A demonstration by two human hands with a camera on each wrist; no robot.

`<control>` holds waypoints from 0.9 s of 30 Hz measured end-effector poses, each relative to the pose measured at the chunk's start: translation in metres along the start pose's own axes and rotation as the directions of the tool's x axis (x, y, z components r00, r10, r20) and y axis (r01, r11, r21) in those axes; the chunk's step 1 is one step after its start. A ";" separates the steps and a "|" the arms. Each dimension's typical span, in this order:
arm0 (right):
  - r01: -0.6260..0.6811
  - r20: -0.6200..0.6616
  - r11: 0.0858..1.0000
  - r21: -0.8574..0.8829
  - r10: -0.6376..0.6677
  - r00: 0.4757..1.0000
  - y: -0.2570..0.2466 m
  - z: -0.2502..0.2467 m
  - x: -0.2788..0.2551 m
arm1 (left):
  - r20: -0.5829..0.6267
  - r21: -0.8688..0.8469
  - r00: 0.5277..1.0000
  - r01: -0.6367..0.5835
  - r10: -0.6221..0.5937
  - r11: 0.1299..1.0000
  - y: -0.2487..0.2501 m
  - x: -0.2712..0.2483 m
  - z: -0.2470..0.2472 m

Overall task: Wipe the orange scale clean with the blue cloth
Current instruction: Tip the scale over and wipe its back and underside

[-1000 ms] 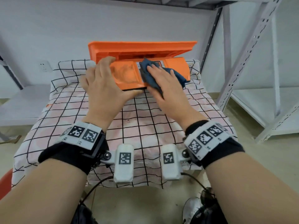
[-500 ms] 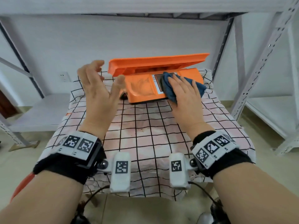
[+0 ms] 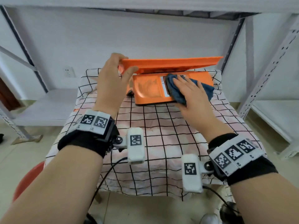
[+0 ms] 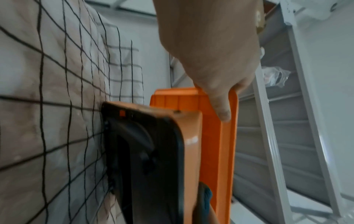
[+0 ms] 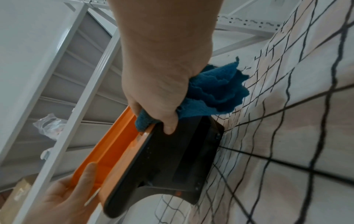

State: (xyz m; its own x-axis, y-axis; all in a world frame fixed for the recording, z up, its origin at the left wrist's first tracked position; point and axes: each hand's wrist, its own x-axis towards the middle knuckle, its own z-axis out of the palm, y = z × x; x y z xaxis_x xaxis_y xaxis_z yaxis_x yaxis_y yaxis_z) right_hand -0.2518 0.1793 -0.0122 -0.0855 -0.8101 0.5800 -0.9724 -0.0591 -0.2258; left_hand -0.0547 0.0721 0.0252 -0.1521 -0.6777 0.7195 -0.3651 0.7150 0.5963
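Observation:
The orange scale (image 3: 148,91) lies at the far end of the table, its hinged lid (image 3: 171,63) raised above it. My left hand (image 3: 115,68) grips the lid's left end, fingers on top and thumb underneath; the left wrist view shows the thumb (image 4: 220,109) on the lid (image 4: 218,151). My right hand (image 3: 189,92) presses the blue cloth (image 3: 174,89) onto the scale's display panel. In the right wrist view the cloth (image 5: 214,94) is bunched under that palm and the thumb (image 5: 168,124) hooks round the scale's black underside (image 5: 172,159).
A black-checked cloth covers the table (image 3: 161,135). White metal shelving (image 3: 267,70) stands close on the right, and a low shelf (image 3: 45,107) on the left. A red stool (image 3: 27,180) sits at the lower left. Cables hang off the table's near edge.
My left hand left the scale's body, rose, and took hold of the lid's left end. The right hand stays on the cloth over the display.

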 end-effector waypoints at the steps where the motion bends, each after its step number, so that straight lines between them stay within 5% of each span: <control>1: -0.001 0.010 1.000 -0.008 0.001 1.000 0.002 -0.001 -0.001 | 0.024 0.025 0.999 -0.023 0.022 0.999 -0.002 0.000 -0.001; 5: -0.027 0.122 0.998 0.054 0.020 0.992 0.006 -0.012 -0.003 | 0.041 0.152 0.995 -0.097 0.091 0.984 -0.003 -0.005 -0.002; 8: -0.090 0.273 0.958 0.272 0.013 0.962 0.001 -0.022 -0.004 | 0.033 0.150 0.993 -0.115 0.111 0.982 0.004 -0.010 0.004; 14: -0.079 -0.022 0.923 0.377 0.095 0.995 -0.036 0.000 0.001 | 0.024 0.167 0.993 -0.121 0.119 0.978 0.015 -0.013 0.010; 21: 0.203 0.046 0.946 0.253 -0.222 0.974 -0.042 0.007 -0.005 | 0.037 0.204 0.987 -0.158 0.154 0.966 0.012 -0.012 0.009; 27: -0.019 -0.079 0.980 0.196 0.035 0.996 -0.028 0.001 -0.001 | 0.035 0.216 0.984 -0.177 0.174 0.960 0.016 -0.016 0.010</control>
State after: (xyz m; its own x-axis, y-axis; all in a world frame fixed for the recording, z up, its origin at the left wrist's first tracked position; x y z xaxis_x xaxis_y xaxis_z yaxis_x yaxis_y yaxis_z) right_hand -0.2239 0.1813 -0.0071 -0.1362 -0.7630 0.6320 -0.9093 -0.1569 -0.3854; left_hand -0.0675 0.0923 0.0195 -0.2455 -0.5489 0.7990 -0.5218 0.7695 0.3683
